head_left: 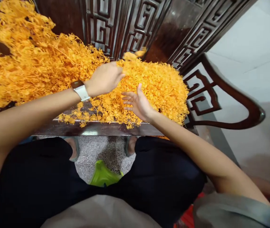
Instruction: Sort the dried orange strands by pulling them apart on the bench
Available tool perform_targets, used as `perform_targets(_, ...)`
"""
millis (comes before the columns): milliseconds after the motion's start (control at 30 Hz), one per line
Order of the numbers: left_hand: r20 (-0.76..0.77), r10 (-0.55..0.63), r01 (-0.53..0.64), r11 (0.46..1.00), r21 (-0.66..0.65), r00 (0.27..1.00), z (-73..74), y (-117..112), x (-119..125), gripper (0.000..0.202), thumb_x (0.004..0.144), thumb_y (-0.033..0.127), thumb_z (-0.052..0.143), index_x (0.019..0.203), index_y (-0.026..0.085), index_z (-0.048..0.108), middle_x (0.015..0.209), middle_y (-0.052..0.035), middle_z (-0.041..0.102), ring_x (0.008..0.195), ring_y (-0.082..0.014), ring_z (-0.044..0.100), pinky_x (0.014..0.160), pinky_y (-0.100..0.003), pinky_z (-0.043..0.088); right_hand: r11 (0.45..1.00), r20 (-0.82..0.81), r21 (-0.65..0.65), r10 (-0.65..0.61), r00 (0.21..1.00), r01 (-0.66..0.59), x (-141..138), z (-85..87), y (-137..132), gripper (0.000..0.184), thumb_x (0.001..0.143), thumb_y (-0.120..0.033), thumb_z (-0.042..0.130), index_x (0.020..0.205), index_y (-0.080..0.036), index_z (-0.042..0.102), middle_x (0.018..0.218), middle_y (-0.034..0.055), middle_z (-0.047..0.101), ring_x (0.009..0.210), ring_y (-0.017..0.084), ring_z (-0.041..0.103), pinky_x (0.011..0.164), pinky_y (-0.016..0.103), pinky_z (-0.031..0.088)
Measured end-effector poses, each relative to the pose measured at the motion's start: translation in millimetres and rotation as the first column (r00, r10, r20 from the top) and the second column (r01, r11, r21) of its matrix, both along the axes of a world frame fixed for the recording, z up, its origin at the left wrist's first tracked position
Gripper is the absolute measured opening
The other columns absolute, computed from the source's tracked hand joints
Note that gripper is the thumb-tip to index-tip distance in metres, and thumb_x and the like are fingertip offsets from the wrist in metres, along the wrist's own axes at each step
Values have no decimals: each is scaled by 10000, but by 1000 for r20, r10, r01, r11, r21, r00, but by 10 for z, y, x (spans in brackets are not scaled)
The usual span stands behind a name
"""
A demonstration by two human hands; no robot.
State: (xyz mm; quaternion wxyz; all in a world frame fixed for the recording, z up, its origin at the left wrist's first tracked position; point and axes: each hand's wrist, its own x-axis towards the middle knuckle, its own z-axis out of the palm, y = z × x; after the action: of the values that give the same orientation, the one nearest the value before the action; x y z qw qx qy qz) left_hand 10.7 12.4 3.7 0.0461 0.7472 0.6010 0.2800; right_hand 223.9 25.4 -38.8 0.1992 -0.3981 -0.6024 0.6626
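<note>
My left hand [106,78], with a watch on a white band [82,92] at its wrist, is held above the orange flowers with its fingers curled closed. What its fingers hold, if anything, is hidden. Just beyond its knuckles is a motion-blurred orange flower piece [131,56]; whether the hand grips it cannot be told. My right hand [139,103] is open, palm turned inward and fingers spread, over the near side of a dense heap of orange artificial flowers [163,85]. A larger pile of orange flower sprigs [47,63] lies to the left.
The flowers lie on a dark wooden bench [94,129] with a carved back [135,25] and a curved armrest [251,110] at right. A pale wall [255,69] stands beyond. Between my legs is a lime-green object [105,175] above the speckled floor [87,155].
</note>
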Motion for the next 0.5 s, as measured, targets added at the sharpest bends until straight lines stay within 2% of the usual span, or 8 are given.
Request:
perform_targets(67, 237, 55, -46, 998, -42, 970, -8, 57, -58, 380, 1051, 422, 559, 725, 226, 569, 735, -63, 565, 879, -234, 542, 855, -423, 451, 1000, 51, 21, 22, 998, -23, -22, -80, -54, 813, 823, -881, 616, 1348, -260, 624, 1356, 139, 680, 1225, 307, 646, 1000, 489, 579)
perform_targets(100, 385, 84, -46, 993, -106, 919, -13, 77, -63, 383, 1062, 464, 542, 758, 232, 547, 757, -50, 569, 853, -211, 521, 841, -415, 467, 998, 63, 41, 50, 997, -53, -50, -116, -92, 800, 791, -793, 743, 1378, -269, 597, 1380, 135, 673, 1234, 307, 644, 1035, 497, 565)
perform_targets(167, 646, 175, 1, 965, -263, 743, -36, 108, -50, 380, 1076, 583, 484, 924, 240, 548, 889, -41, 614, 830, -181, 527, 783, -400, 493, 990, 50, 78, 111, 993, -115, -133, -181, -171, 808, 702, -608, 913, 1355, -265, 581, 1299, 128, 708, 1174, 299, 666, 1069, 510, 547)
perform_targets(233, 761, 260, 35, 937, -348, 594, -73, 137, -44, 502, 1043, 743, 412, 1102, 259, 531, 981, -43, 622, 855, -177, 567, 728, -387, 495, 984, -3, 110, 138, 990, -137, -228, -223, -232, 638, 704, -540, 915, 1182, -241, 617, 1107, 98, 731, 1053, 267, 681, 1049, 497, 554)
perform_targets(267, 772, 287, 26, 931, -365, 567, -92, 150, -50, 585, 1008, 817, 387, 1152, 266, 522, 965, -41, 612, 865, -179, 578, 705, -381, 487, 985, -34, 120, 130, 991, -125, -268, -229, -247, 526, 739, -542, 878, 1077, -235, 617, 1033, 81, 719, 997, 244, 676, 1020, 479, 564)
perform_targets(367, 746, 287, -25, 940, -342, 601, -117, 160, -79, 752, 900, 955, 355, 1196, 288, 541, 855, -25, 564, 864, -181, 581, 657, -363, 459, 997, -137, 75, 29, 990, -19, -328, -166, -232, 409, 800, -514, 798, 999, -240, 568, 1063, 71, 688, 965, 204, 664, 918, 419, 592)
perform_targets(433, 719, 231, 5, 951, -310, 655, -96, 126, -72, 765, 882, 968, 359, 1203, 304, 562, 838, -22, 571, 863, -182, 594, 664, -365, 463, 999, -209, 8, -44, 977, 46, -317, -59, -189, 508, 775, -528, 813, 1114, -262, 546, 1187, 81, 672, 1027, 223, 672, 880, 419, 609)
perform_targets(500, 714, 158, 62, 960, -272, 682, -62, 61, -29, 689, 917, 908, 422, 1193, 298, 585, 888, -24, 610, 849, -173, 611, 685, -365, 481, 997, -264, 2, -70, 962, 73, -284, 65, -140, 618, 787, -632, 787, 1227, -287, 524, 1279, 87, 650, 1086, 249, 674, 876, 446, 619)
